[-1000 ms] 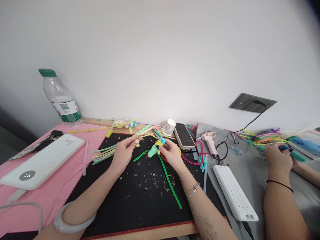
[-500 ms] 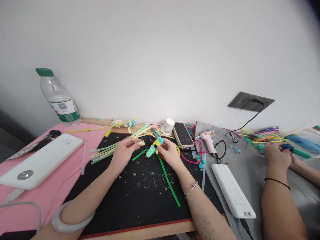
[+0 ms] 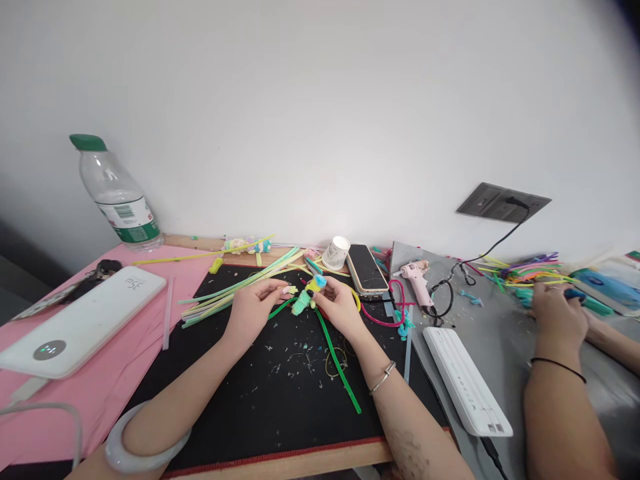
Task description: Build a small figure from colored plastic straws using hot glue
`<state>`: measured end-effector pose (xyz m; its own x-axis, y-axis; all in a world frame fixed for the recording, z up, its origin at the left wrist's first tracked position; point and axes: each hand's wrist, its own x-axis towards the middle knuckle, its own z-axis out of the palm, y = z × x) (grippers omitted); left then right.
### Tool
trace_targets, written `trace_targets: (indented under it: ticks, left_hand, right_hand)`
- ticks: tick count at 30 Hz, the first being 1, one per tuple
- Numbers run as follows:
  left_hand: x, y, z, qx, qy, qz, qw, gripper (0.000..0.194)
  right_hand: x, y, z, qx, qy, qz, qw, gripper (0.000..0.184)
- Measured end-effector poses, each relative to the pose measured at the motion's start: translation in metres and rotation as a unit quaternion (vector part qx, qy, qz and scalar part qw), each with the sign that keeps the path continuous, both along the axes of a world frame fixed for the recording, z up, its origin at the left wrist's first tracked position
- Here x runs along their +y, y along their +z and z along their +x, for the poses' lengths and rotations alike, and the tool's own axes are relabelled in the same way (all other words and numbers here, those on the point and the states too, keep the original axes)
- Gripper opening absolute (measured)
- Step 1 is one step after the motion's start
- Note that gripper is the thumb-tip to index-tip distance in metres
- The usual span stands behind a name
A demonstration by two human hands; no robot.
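My right hand is closed around a small pipe-cleaner figure in mint green, yellow and blue, held just above the black mat. A long green pipe cleaner trails from the figure toward me. My left hand is pinched on a small pale piece right beside the figure, almost touching it. A bundle of pale green and yellow pipe cleaners lies on the mat left of my left hand.
A water bottle, a white power bank and a pink cloth are on the left. Behind lie a paper cup, a phone and a pink glue gun. Another person's hand works at coloured pipe cleaners beside a second power bank.
My left hand has moved right, bringing the small pale piece up close to the figure. My right hand has barely shifted. The other person's hand keeps handling things at the right.
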<state>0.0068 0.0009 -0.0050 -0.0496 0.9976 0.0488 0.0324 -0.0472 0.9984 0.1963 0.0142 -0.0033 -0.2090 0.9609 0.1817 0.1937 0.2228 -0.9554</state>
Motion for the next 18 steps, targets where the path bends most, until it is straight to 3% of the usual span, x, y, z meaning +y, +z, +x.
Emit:
trace_targets:
  ticks: [7, 15, 18]
  left_hand:
    - [0.001, 0.003, -0.001, -0.032, -0.01, -0.03, 0.999, 0.025]
    - [0.001, -0.002, -0.003, -0.001, 0.026, -0.003, 1.0, 0.025]
    - [0.001, -0.001, -0.002, 0.008, 0.032, 0.003, 0.999, 0.022]
  right_hand:
    - [0.0, 0.0, 0.0, 0.006, -0.001, -0.003, 1.0, 0.016]
    - [-0.007, 0.01, -0.004, 0.151, 0.062, -0.071, 0.984, 0.029]
    - [-0.009, 0.011, -0.006, 0.164, 0.083, -0.089, 0.979, 0.033]
